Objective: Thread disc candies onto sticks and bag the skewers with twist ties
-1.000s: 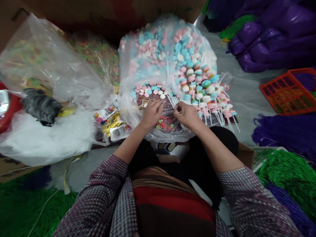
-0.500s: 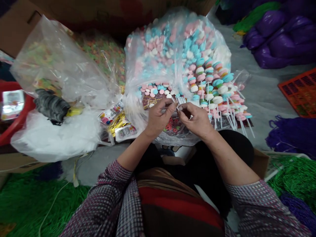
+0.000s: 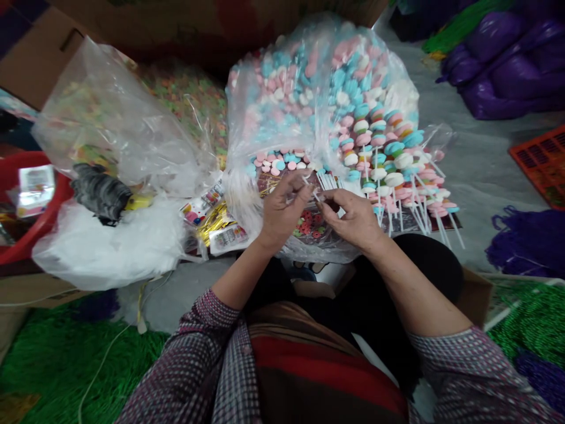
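My left hand [image 3: 285, 209] and my right hand [image 3: 351, 217] meet in front of me, fingertips closed in a pinch. Between them shows a short piece of a thin white stick [image 3: 315, 195]; the fingers cover much of it. Just behind the fingertips lie more white sticks [image 3: 327, 180]. Small pink, white and blue candies [image 3: 280, 161] are spread at the mouth of a clear bag. Below my hands are red and green ring-shaped pieces [image 3: 310, 224]. To the right of my right hand lie several finished-looking candy skewers [image 3: 391, 156] on white sticks.
A big clear bag of pastel candies [image 3: 282, 94] stands behind. Left are a bag of orange-green pieces [image 3: 189, 112], gold twist ties [image 3: 213, 222], a white plastic bag [image 3: 110, 247] and a red basin [image 3: 42, 235]. An orange crate [image 3: 541, 162] and purple bundles [image 3: 507, 65] sit right.
The whole view has shifted slightly, so things appear a little farther right. My hands stay together in nearly the same place, with the fingertips slightly rearranged around the white stick.
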Available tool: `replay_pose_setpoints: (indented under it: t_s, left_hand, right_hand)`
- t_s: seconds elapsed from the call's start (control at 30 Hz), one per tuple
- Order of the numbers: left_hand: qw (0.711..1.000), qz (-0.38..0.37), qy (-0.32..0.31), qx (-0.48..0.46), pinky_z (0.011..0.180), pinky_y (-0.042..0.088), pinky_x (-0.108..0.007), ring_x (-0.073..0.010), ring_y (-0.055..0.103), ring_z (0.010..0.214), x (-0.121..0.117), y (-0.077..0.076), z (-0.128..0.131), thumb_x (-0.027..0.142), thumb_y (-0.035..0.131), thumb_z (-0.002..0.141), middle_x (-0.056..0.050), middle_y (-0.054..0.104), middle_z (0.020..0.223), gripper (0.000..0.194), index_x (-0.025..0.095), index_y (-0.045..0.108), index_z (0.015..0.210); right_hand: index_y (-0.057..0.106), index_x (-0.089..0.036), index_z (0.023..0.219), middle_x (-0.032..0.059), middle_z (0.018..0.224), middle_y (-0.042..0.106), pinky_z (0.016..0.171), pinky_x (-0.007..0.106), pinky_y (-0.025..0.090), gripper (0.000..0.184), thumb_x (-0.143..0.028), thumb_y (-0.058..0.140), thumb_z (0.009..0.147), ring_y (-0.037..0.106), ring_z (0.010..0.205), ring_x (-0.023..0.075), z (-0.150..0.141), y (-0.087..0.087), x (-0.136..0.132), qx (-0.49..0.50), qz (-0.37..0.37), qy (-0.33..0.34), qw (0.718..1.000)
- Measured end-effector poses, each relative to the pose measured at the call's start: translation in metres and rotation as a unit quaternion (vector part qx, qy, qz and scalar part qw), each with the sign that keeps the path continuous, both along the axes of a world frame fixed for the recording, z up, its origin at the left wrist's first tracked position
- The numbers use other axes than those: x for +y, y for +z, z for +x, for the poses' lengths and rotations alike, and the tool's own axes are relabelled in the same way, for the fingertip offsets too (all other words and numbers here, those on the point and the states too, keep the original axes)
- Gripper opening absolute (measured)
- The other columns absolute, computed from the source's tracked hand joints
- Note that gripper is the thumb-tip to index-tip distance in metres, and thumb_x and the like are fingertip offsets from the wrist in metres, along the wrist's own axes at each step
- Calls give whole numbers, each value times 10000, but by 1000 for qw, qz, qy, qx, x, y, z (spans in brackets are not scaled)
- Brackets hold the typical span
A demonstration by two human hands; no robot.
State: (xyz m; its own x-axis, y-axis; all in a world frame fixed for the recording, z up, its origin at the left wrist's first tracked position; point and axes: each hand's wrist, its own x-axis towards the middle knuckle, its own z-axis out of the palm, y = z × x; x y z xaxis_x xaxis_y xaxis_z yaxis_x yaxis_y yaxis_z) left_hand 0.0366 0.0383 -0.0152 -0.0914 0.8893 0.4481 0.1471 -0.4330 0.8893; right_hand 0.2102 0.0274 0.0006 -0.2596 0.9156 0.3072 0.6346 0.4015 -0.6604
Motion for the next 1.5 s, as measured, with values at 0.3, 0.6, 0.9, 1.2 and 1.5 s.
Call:
replay_pose_setpoints:
  t_s: [0.3, 0.6, 0.9, 1.2, 1.5]
  left_hand:
    - [983, -96, 114, -110, 794, 620, -299, -141, 736, 857, 39, -4, -59, 351, 534, 1030, 4, 703, 858, 198, 302, 583, 1215]
    - [951, -149, 58, -264, 772, 607, -246, -101, 702, 768, 28, -19, -39, 411, 693, 929, 26, 705, 824, 219, 284, 595, 1078]
    - [905, -186, 49, -378, 693, 561, -175, -67, 683, 644, 20, 1, -24, 275, 758, 914, 64, 693, 690, 132, 241, 643, 969]
    - [884, -225, 17, -410, 649, 539, -188, -78, 684, 640, 16, -1, -18, 231, 798, 863, 47, 702, 693, 129, 225, 669, 876]
    - [878, -261, -4, -400, 717, 564, -236, -100, 699, 679, 14, -16, -12, 293, 774, 880, 34, 695, 714, 135, 220, 663, 906]
  right_hand:
    - [803, -233, 912, 8, 714, 743, 655, 324, 564, 306, -530, 749, 860, 629, 604, 150, 2, 12, -2, 318, -156, -37, 934]
    - [833, -246, 949, 0, 765, 785, 721, 327, 624, 347, -527, 871, 750, 689, 652, 132, -4, 13, -5, 405, -184, -38, 895]
    - [838, -245, 1016, 6, 816, 814, 826, 357, 660, 399, -540, 883, 751, 758, 730, 153, -2, 11, -5, 421, -153, -8, 894]
    - [836, -276, 966, -16, 848, 809, 806, 349, 657, 255, -444, 878, 780, 722, 684, 128, -3, 12, -5, 415, -131, 0, 900]
    - [809, -257, 955, 23, 924, 807, 847, 361, 637, 252, -489, 803, 857, 739, 821, 163, -1, 12, -9, 320, -73, -23, 944]
